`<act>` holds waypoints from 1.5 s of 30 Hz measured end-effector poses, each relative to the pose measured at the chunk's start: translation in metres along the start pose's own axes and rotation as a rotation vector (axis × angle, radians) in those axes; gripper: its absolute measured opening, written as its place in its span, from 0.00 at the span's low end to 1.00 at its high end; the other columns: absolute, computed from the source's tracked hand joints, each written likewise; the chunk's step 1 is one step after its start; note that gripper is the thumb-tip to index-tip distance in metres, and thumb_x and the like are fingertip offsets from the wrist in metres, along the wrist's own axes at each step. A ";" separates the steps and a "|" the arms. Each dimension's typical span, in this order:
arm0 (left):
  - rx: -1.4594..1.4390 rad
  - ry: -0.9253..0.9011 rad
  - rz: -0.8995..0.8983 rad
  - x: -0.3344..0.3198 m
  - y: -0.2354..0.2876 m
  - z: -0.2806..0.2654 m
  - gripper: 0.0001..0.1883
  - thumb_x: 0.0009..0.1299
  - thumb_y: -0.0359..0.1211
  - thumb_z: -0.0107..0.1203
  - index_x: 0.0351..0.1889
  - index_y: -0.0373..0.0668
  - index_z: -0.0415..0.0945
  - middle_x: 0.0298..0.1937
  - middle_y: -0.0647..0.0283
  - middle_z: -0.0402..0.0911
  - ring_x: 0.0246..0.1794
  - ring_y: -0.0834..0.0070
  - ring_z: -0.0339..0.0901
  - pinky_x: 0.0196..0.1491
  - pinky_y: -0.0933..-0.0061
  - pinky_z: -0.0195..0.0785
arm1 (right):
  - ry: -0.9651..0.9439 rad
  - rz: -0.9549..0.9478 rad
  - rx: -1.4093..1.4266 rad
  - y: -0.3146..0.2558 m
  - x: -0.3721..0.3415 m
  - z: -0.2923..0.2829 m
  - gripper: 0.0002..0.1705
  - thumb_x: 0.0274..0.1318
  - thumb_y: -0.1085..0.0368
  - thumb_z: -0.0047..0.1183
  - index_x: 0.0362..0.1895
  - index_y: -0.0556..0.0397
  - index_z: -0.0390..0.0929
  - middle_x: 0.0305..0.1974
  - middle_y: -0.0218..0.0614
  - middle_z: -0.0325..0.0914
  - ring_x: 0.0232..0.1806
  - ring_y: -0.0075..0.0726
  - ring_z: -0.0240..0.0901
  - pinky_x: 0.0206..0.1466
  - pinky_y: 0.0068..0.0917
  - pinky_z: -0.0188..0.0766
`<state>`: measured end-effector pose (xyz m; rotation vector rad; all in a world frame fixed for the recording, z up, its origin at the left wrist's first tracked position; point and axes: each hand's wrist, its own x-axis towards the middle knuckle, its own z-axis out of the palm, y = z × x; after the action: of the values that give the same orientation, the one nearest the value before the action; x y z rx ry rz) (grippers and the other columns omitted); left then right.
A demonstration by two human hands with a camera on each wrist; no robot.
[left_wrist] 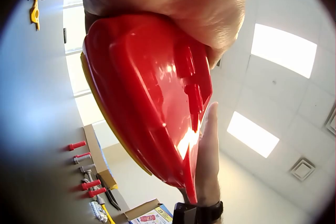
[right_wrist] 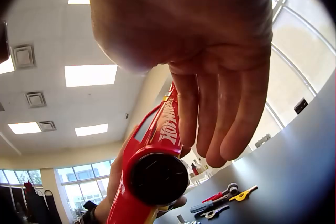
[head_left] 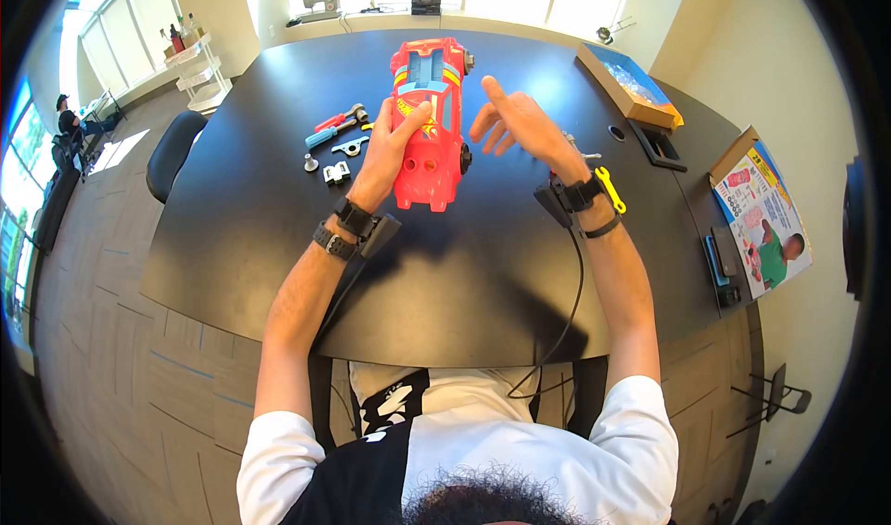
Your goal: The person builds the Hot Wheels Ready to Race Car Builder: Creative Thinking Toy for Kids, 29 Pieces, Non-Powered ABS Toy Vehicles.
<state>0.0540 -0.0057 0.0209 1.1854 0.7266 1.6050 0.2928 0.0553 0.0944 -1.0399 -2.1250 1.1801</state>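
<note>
Over the worktop (head_left: 246, 260), toward twelve o'clock, is the red toy car (head_left: 444, 128), in the grip of the left hand (head_left: 386, 154); the right hand (head_left: 522, 124), at its three o'clock, is loose, empty. Bracing near the four-o'clock wheel (head_left: 466, 159) should steady it.

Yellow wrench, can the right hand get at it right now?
Probably yes: the right hand looks empty, and the yellow wrench lies on the table beside that wrist, mostly uncovered; the hand would likely need to draw back.
</note>
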 end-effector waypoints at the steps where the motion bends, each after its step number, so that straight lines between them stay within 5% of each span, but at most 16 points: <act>1: 0.017 0.017 0.016 0.000 0.000 0.000 0.34 0.79 0.49 0.67 0.70 0.37 0.66 0.57 0.56 0.83 0.51 0.76 0.87 0.49 0.72 0.85 | 0.032 -0.022 0.002 0.003 -0.003 0.004 0.54 0.79 0.22 0.33 0.57 0.65 0.86 0.38 0.50 0.90 0.33 0.43 0.89 0.38 0.34 0.88; 6: 0.045 0.063 0.036 0.000 -0.001 0.002 0.34 0.79 0.50 0.67 0.69 0.37 0.66 0.57 0.56 0.82 0.52 0.75 0.86 0.51 0.71 0.84 | 0.193 -0.127 0.133 0.015 -0.035 0.048 0.51 0.80 0.25 0.36 0.61 0.65 0.85 0.40 0.50 0.90 0.33 0.44 0.89 0.36 0.36 0.89; 9: 0.033 0.079 0.048 0.002 -0.001 0.002 0.33 0.79 0.50 0.68 0.68 0.37 0.66 0.57 0.56 0.82 0.52 0.75 0.86 0.52 0.71 0.84 | -0.075 0.090 0.035 0.015 -0.052 0.048 0.50 0.81 0.26 0.35 0.62 0.64 0.84 0.40 0.50 0.90 0.33 0.43 0.89 0.33 0.35 0.89; 13: 0.074 0.095 0.044 0.001 0.002 0.002 0.33 0.79 0.50 0.68 0.67 0.37 0.67 0.56 0.57 0.83 0.52 0.75 0.86 0.53 0.70 0.84 | -0.065 0.106 0.065 0.033 -0.061 0.054 0.51 0.81 0.25 0.34 0.59 0.65 0.86 0.37 0.49 0.89 0.31 0.42 0.89 0.32 0.34 0.88; 16: 0.088 0.084 0.032 -0.003 0.007 0.008 0.33 0.79 0.49 0.68 0.68 0.37 0.67 0.56 0.57 0.83 0.52 0.75 0.86 0.53 0.71 0.84 | 0.015 0.087 0.103 0.031 -0.071 0.063 0.48 0.82 0.28 0.37 0.64 0.65 0.81 0.44 0.50 0.89 0.34 0.41 0.89 0.33 0.34 0.89; 19: 0.108 0.069 0.037 -0.006 0.007 0.015 0.33 0.80 0.50 0.66 0.68 0.38 0.66 0.56 0.57 0.83 0.52 0.75 0.86 0.52 0.70 0.84 | 0.065 -0.017 0.342 0.024 -0.080 0.076 0.41 0.83 0.43 0.51 0.80 0.62 0.59 0.61 0.48 0.80 0.44 0.37 0.88 0.38 0.35 0.91; 24: 0.024 -0.055 -0.016 -0.003 -0.002 0.007 0.32 0.83 0.55 0.57 0.70 0.42 0.63 0.64 0.56 0.79 0.64 0.72 0.82 0.58 0.66 0.82 | 0.109 -0.088 0.438 0.040 -0.083 0.066 0.36 0.83 0.49 0.53 0.78 0.63 0.62 0.55 0.42 0.81 0.44 0.33 0.87 0.38 0.33 0.91; 26: -0.110 -0.255 -0.166 -0.009 0.013 0.007 0.30 0.84 0.56 0.56 0.70 0.44 0.63 0.69 0.57 0.77 0.70 0.71 0.79 0.60 0.67 0.82 | 0.049 -0.122 0.559 0.047 -0.088 0.058 0.36 0.83 0.49 0.53 0.78 0.63 0.63 0.55 0.41 0.81 0.45 0.30 0.87 0.37 0.33 0.90; 28: -0.106 -0.185 -0.138 -0.016 0.009 0.020 0.29 0.86 0.54 0.53 0.73 0.46 0.65 0.72 0.60 0.77 0.70 0.72 0.80 0.60 0.68 0.82 | 0.104 -0.136 0.534 0.049 -0.092 0.057 0.34 0.84 0.48 0.51 0.77 0.62 0.67 0.52 0.40 0.83 0.41 0.28 0.87 0.36 0.31 0.89; 30: -0.149 -0.171 -0.188 -0.017 0.002 0.021 0.28 0.90 0.51 0.47 0.78 0.45 0.65 0.73 0.61 0.80 0.66 0.73 0.84 0.68 0.64 0.78 | 0.211 -0.100 0.206 0.057 -0.093 0.043 0.32 0.84 0.44 0.50 0.73 0.58 0.74 0.45 0.38 0.87 0.34 0.27 0.86 0.35 0.28 0.86; 31: -0.169 -0.180 -0.188 -0.016 -0.004 0.020 0.27 0.91 0.51 0.45 0.79 0.46 0.65 0.74 0.63 0.80 0.69 0.75 0.83 0.67 0.65 0.78 | 0.332 -0.020 0.036 0.062 -0.093 0.034 0.29 0.83 0.42 0.50 0.63 0.55 0.84 0.37 0.39 0.89 0.28 0.31 0.85 0.34 0.32 0.84; 32: -0.170 -0.185 -0.188 -0.017 -0.005 0.020 0.27 0.91 0.51 0.45 0.79 0.46 0.65 0.74 0.63 0.80 0.69 0.75 0.83 0.67 0.65 0.78 | 0.440 -0.052 -0.223 0.078 -0.090 0.021 0.26 0.79 0.42 0.55 0.50 0.52 0.89 0.33 0.42 0.89 0.27 0.40 0.86 0.35 0.40 0.85; 34: -0.148 -0.165 -0.188 -0.016 -0.006 0.018 0.27 0.89 0.51 0.50 0.77 0.46 0.64 0.72 0.65 0.76 0.70 0.75 0.79 0.63 0.67 0.80 | 0.640 0.027 -0.857 0.106 -0.091 -0.005 0.26 0.72 0.41 0.62 0.40 0.52 0.90 0.31 0.44 0.90 0.30 0.49 0.88 0.37 0.44 0.85; 36: -0.132 -0.152 -0.165 -0.014 -0.010 0.014 0.26 0.89 0.51 0.50 0.76 0.46 0.64 0.72 0.66 0.76 0.70 0.76 0.79 0.64 0.67 0.79 | 0.685 0.158 -1.086 0.165 -0.090 -0.034 0.28 0.64 0.39 0.67 0.37 0.53 0.91 0.31 0.43 0.90 0.34 0.51 0.89 0.38 0.44 0.85; 40: -0.118 -0.131 -0.110 -0.013 -0.010 0.013 0.25 0.90 0.50 0.50 0.76 0.47 0.64 0.70 0.66 0.77 0.69 0.77 0.78 0.65 0.66 0.77 | 0.662 0.390 -1.088 0.198 -0.099 -0.050 0.29 0.56 0.40 0.73 0.38 0.56 0.91 0.34 0.46 0.90 0.38 0.52 0.90 0.42 0.46 0.87; 45: -0.119 -0.113 -0.119 -0.013 -0.010 0.011 0.25 0.89 0.49 0.51 0.76 0.48 0.63 0.71 0.65 0.76 0.72 0.77 0.76 0.67 0.66 0.76 | 0.579 0.379 -0.945 0.193 -0.098 -0.048 0.29 0.53 0.42 0.75 0.38 0.58 0.90 0.36 0.51 0.90 0.39 0.56 0.89 0.45 0.46 0.86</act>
<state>0.0680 -0.0154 0.0113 1.1161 0.6095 1.4505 0.4586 0.0639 -0.0532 -1.9461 -2.0070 -0.1324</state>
